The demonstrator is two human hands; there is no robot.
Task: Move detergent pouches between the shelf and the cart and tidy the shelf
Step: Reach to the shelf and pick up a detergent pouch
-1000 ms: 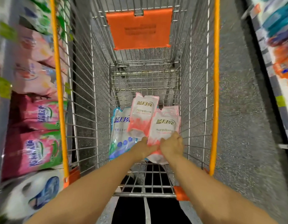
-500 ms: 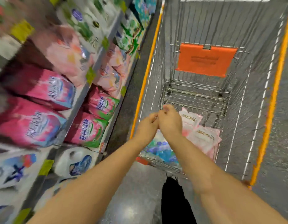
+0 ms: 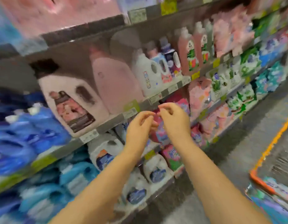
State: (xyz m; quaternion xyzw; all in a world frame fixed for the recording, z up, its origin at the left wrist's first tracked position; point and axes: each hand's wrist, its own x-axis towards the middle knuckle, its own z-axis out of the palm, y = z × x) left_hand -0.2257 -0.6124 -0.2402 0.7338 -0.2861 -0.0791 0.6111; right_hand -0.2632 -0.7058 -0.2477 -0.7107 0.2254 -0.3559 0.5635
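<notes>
My left hand (image 3: 139, 126) and my right hand (image 3: 174, 120) are raised side by side in front of the shelf (image 3: 140, 105), fingers loosely curled, holding nothing. Just behind them, pink detergent pouches (image 3: 161, 133) stand on the shelf level below the big bottles. More pale pink pouches (image 3: 199, 94) stand to the right. The cart (image 3: 266, 160), with its orange rim, shows at the lower right edge; a pouch (image 3: 261, 196) lies blurred in it. The whole view is smeared by motion.
Large white and pink detergent bottles (image 3: 72, 101) fill the middle shelf. Blue refill packs (image 3: 27, 139) crowd the left. White jugs (image 3: 154, 170) stand on the lower shelves. Green and blue pouches (image 3: 246, 65) run along the right. Grey aisle floor (image 3: 237, 143) lies between shelf and cart.
Both hands let go of the pink pouch in the cart, lifted out and swung left to the shelf. The view turned from the cart basket to the shelves.
</notes>
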